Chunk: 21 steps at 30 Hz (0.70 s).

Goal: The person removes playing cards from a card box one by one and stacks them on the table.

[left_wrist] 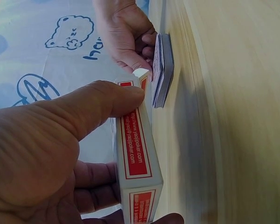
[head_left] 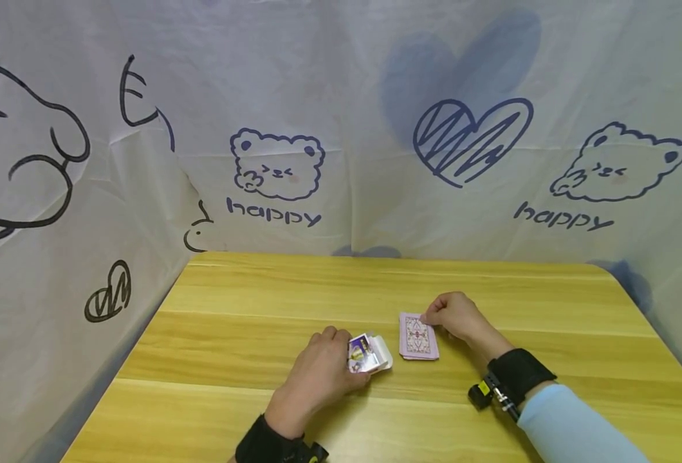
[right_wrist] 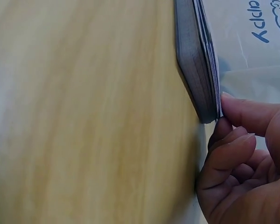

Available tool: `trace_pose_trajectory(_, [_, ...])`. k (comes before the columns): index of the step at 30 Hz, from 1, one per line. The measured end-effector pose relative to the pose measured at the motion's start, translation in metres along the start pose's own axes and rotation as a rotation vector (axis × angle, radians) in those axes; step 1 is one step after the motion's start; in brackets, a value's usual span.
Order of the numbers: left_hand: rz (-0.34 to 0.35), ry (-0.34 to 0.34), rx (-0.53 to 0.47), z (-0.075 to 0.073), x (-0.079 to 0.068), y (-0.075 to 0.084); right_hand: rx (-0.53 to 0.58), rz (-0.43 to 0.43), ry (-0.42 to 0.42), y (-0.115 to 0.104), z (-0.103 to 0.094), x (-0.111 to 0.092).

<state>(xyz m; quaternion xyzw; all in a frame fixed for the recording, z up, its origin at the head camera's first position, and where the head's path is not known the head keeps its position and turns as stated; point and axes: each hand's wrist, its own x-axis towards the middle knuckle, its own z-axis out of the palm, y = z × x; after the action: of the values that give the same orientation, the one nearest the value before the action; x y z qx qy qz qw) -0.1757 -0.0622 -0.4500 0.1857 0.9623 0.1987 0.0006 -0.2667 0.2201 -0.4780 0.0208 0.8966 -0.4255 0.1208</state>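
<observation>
White card with red-printed panels makes up the playing-card box (head_left: 363,353) that the left hand (head_left: 322,368) grips just above or on the table, its thumb on one narrow side and its fingers around the other. In the left wrist view a red panel (left_wrist: 134,149) carries the line "http://www.yaojipoker.com", with a second line beside it that is only partly legible; the thumb lies over one end of this side. The print on the end panel (left_wrist: 142,205) is too blurred to read. The face is purple, yellow and white, part of it hidden by the fingers, and a white flap (head_left: 383,352) stands out at the end towards the cards.

The deck (head_left: 417,339) lies face down on the yellow wood-grain table (head_left: 219,360), just right of the box, its pink backs ornately patterned. The right hand (head_left: 459,316) pinches the top of the deck at its far right corner between thumb and forefinger; how many cards are held cannot be told.

Behind the table hangs a pale cloth (head_left: 370,83), "happy" written twice beneath drawn bear heads (head_left: 277,166), with a scribbled heart (head_left: 473,143) between them. Black bands (head_left: 520,373) circle both wrists.
</observation>
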Motion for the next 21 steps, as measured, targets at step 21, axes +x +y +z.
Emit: trace_pose_trajectory(21, [0.007,0.018,0.002,0.0016,0.0000,-0.0013,0.107,0.018,0.076,-0.0002,-0.0008,-0.0055])
